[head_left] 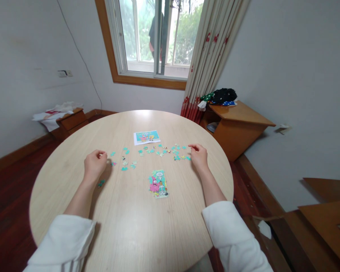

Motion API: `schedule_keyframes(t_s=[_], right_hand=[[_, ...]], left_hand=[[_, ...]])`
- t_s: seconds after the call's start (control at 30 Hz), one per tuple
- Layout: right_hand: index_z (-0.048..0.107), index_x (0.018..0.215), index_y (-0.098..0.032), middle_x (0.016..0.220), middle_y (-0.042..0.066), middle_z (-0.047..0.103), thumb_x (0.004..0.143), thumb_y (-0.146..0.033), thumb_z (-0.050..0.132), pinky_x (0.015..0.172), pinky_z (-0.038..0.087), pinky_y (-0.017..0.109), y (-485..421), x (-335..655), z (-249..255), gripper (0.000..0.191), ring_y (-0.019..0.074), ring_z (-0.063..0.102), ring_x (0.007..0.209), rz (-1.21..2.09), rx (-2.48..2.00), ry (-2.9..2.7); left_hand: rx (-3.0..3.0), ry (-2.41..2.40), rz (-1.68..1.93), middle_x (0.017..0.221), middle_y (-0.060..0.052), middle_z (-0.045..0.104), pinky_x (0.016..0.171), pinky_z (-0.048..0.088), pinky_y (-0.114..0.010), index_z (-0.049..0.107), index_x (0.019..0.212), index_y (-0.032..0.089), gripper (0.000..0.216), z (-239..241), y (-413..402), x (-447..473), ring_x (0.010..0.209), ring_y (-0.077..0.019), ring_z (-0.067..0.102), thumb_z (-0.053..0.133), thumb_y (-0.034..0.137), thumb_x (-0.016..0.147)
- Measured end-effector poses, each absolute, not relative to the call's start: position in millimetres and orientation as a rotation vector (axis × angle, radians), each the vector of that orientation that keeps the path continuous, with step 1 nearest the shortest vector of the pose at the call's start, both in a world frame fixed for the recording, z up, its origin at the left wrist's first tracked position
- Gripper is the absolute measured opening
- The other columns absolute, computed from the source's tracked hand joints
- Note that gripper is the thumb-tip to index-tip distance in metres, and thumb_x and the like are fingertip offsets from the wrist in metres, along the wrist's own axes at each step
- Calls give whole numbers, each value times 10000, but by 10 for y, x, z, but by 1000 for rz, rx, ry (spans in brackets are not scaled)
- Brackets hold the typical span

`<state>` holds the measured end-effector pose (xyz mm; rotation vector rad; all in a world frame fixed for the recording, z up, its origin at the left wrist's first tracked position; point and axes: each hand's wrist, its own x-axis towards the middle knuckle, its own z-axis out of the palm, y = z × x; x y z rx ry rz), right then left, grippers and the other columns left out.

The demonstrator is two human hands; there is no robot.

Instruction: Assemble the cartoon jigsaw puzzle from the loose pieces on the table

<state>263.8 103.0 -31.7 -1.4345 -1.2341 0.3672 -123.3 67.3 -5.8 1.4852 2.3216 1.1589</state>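
My left hand (95, 164) is at the left of the round table, fingers curled together; whether something small is in them is hidden. Beside it lie loose jigsaw puzzle pieces (124, 169), mostly turquoise, and one dark green piece (101, 183) sits near the wrist. On the right, my right hand (199, 155) has its index finger stretched toward more scattered pieces (176, 157), with nothing visible in it. Between my forearms lies a partly joined puzzle (159, 184) showing a pink figure and a pale turquoise one. Behind the pieces is a printed reference picture (146, 137).
The pale wooden table (124, 226) fills the middle. Right of it stands a tilted wooden cabinet (238, 124) with dark cloths (223, 96) on top. Papers lie on a low stool (72, 120) at left. A patterned curtain (209, 49) hangs by the window, where a person shows outside.
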Motion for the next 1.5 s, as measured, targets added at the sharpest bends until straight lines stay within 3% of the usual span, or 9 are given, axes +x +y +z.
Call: schedule_keyframes(t_s=[0.7,0.97,1.23,1.5], right_hand=[[693,787,-152,819,61,621,707,-126,457,719,449,311,991,2414,-293,250,162,543,701,327,-1497,-1434],[730,886,-171,914,77,649,820,-186,536,813,427,289,1380,1868,-248,206,163,577,834,338,-1488,-1871],[725,988,-259,1034,53,657,802,-303,649,881,361,322,1626,1611,-273,206,191,561,1000,352,-1556,-2137],[732,922,-227,1063,82,667,810,-289,635,862,338,340,1606,1544,-104,161,225,556,1039,278,-1570,-2294]], left_hand=[[1454,2286,1207,580,-15,554,556,376,-284,623,708,178,212,-56,675,-1219,575,-190,537,485,333,664],[1425,2287,1215,543,-2,526,542,368,-281,600,694,187,170,-35,647,-1219,558,-190,531,490,315,678],[1417,2302,1275,547,-1,529,555,371,-280,609,690,172,181,-74,660,-1245,566,-185,529,489,306,669],[1430,2300,1284,530,9,510,545,356,-272,607,687,167,187,-57,656,-1227,538,-168,506,480,305,676]])
